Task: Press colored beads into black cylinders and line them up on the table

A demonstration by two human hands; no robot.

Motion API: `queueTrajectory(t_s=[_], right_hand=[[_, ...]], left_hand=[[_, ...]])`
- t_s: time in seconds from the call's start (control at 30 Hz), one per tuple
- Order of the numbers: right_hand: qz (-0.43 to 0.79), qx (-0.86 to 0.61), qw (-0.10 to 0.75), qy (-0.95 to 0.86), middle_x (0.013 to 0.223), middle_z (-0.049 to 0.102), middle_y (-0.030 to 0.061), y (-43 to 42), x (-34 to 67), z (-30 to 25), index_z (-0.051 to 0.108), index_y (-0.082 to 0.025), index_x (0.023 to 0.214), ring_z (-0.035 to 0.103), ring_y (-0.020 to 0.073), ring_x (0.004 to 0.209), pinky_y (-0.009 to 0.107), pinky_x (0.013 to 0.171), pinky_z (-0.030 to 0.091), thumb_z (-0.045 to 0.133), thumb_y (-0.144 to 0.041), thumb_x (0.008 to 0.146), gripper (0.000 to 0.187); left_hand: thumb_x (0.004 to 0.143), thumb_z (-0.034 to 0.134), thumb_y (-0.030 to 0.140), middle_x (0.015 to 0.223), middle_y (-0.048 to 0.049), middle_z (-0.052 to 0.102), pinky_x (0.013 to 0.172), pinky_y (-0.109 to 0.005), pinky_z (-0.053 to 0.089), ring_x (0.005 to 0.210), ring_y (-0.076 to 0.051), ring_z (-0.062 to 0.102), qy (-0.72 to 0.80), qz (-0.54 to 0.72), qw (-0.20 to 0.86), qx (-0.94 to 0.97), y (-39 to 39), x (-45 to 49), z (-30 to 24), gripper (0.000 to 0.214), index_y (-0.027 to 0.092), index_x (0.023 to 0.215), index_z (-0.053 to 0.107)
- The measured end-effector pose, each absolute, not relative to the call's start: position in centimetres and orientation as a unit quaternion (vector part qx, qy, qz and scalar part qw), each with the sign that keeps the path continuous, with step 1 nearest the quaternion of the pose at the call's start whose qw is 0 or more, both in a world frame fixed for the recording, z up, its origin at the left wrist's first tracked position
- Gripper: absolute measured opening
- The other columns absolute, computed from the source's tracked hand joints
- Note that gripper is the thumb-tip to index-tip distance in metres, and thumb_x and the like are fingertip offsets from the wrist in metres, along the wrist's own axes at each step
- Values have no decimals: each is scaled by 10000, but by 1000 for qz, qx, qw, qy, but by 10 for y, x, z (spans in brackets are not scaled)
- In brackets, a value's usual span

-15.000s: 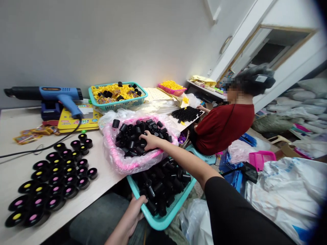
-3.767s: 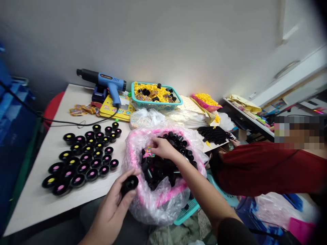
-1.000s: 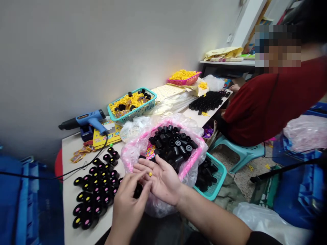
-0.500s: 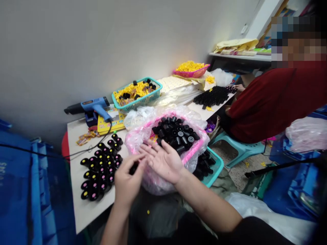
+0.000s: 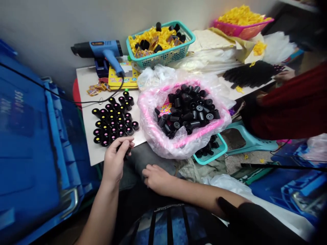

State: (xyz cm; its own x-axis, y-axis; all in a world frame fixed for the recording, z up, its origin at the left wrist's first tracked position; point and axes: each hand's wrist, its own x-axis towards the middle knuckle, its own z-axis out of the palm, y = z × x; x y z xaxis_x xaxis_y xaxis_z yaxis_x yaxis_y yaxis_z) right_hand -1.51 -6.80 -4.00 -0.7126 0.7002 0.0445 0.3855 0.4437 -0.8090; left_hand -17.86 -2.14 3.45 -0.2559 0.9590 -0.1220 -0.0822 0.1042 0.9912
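My left hand (image 5: pixel 117 157) is closed around a black plastic cylinder (image 5: pixel 127 153), mostly hidden by the fingers, at the table's front edge. Just beyond it, rows of black cylinders (image 5: pixel 111 125) stand upright with yellow or pink discs on top. My right hand (image 5: pixel 157 178) lies low over my lap, its fingers curled under; whatever is inside them is hidden. In front of it sits a pink-rimmed basket (image 5: pixel 146 119) lined with clear plastic, heaped with loose black cylinders (image 5: pixel 187 108).
A blue heat gun (image 5: pixel 102 49) rests at the back left, its cord crossing the table (image 5: pixel 88 102). Teal basket (image 5: pixel 163 56) and pink basket (image 5: pixel 241 29) hold yellow pieces. Blue crates (image 5: pixel 28 136) flank the left. A co-worker's red sleeve (image 5: pixel 296 105) is at right.
My hands have come apart: the left moved toward the standing cylinders, the right drew back to my lap and its open palm curled shut. The view has tilted down.
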Motion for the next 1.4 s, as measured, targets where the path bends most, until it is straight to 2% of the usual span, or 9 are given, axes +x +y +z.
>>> queueTrajectory(t_s=[0.2,0.33,0.4,0.47,0.63,0.73,0.9,1.2,1.4], right_hand=[[472,-306,189,-805,708,541,59,-69,-1,-33,488,-216,496,467,192,799,344,810,384,526,-143,816,330],[494,-293,167,-802,737,587,24,-54,7,2,636,-215,735,504,156,728,290,739,406,526,-201,856,164],[545,-338,206,-739,770,618,19,-44,11,30,657,-202,858,527,136,683,261,669,418,552,-264,864,122],[590,-392,283,-647,765,635,23,-36,12,57,670,-184,844,548,134,668,252,633,430,614,-310,834,139],[571,-402,410,-587,797,626,23,-25,5,93,720,-208,748,574,151,788,277,758,457,704,-258,770,57],[578,-399,410,-582,815,596,16,-22,-2,91,713,-209,796,559,136,794,263,750,457,678,-279,796,78],[654,-397,404,-501,697,606,-2,-23,-3,85,617,-177,813,553,106,610,225,582,450,649,-359,820,185],[559,-435,374,-599,835,701,39,-22,8,95,745,-208,813,639,172,803,303,768,496,702,-213,762,66],[588,-394,359,-608,903,562,29,-18,7,87,761,-252,814,548,149,875,269,778,446,728,-231,752,73]], left_hand=[[775,521,336,908,-27,574,678,-256,488,860,-173,534,436,601,550,382,-35,-191,37,276,218,1021,566],[840,509,301,1032,-50,554,803,-306,490,990,-201,517,457,568,511,455,-44,-190,43,222,213,1039,551],[873,487,322,1074,-72,552,847,-334,475,1040,-226,512,465,549,489,494,-48,-187,48,249,206,1086,542],[891,467,340,1077,-84,558,888,-359,457,1059,-242,512,464,530,470,532,-51,-183,52,265,203,1106,538],[918,435,289,1114,-69,543,955,-370,428,1101,-224,516,458,506,412,604,-61,-170,49,319,264,1236,441],[920,429,267,1191,-85,505,988,-404,415,1163,-235,496,462,506,392,614,-67,-164,44,445,292,1350,315],[937,374,274,1155,-88,501,964,-433,434,1100,-233,531,459,494,390,628,-68,-162,43,459,307,1377,249],[933,369,267,1177,-96,498,957,-444,440,1104,-238,534,476,481,357,644,-67,-160,45,491,311,1396,211],[921,385,238,1242,-122,482,978,-450,440,1146,-246,518,478,477,338,656,-68,-158,42,522,295,1412,217]])
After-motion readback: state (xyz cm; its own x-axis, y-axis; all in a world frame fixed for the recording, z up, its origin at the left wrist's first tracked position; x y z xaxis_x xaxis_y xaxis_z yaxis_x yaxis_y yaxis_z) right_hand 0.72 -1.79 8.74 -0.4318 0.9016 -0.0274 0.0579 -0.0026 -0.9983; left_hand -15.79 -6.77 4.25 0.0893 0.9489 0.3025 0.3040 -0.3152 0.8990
